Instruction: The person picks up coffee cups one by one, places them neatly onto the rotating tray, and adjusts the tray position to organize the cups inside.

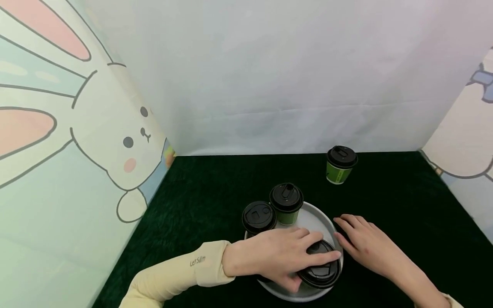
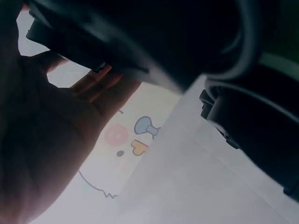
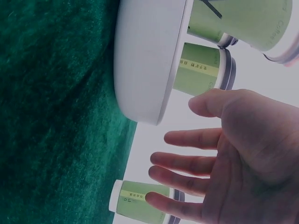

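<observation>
My left hand (image 1: 283, 254) reaches across a round white tray (image 1: 311, 215) and grips a lidded paper coffee cup (image 1: 322, 277) from above, thumb and fingers spread about its black lid. In the right wrist view this cup (image 3: 254, 16) shows green sides over the tray. Two more green cups with black lids, a left one (image 1: 259, 217) and a rear one (image 1: 286, 201), stand together toward the back left of the tray. My right hand (image 1: 366, 246) is beside the tray's right rim, its fingers extended and apart, holding nothing. Dark lids fill much of the left wrist view.
A fourth, similar cup (image 1: 340, 166) stands alone on the dark green cloth (image 1: 215, 184), beyond the tray to the right. A pale wall sheet (image 1: 269, 85) rises behind the cloth, and a rabbit-printed panel (image 1: 104, 141) borders the left side.
</observation>
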The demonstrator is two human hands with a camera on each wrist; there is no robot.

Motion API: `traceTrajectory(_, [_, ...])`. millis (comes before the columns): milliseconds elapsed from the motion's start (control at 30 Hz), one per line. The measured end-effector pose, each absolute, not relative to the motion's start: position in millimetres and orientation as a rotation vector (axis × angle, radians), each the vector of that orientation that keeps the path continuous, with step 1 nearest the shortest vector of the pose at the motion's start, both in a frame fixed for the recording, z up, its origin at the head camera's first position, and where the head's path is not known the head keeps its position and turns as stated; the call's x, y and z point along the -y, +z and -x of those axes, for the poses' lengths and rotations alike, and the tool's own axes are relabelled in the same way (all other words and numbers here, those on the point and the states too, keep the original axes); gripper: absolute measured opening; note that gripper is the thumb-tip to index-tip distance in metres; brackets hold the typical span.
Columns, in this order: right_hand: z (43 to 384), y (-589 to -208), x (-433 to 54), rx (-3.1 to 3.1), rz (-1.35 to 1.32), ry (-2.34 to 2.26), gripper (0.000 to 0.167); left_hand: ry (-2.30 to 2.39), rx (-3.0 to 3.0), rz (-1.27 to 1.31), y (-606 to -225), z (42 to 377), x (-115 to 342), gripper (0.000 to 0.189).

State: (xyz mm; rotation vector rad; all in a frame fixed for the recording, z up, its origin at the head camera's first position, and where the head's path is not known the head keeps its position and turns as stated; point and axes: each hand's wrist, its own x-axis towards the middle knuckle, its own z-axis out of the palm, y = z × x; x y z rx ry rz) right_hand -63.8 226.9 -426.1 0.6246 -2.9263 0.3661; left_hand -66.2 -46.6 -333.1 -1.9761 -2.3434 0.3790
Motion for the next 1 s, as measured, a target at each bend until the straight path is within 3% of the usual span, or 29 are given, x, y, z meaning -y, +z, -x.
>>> traceTrajectory(1000, [87, -441, -217, 2.814, -0.812, 0.589, 0.04, 0.355, 2.373, 1.905, -344, 71, 53, 0.095])
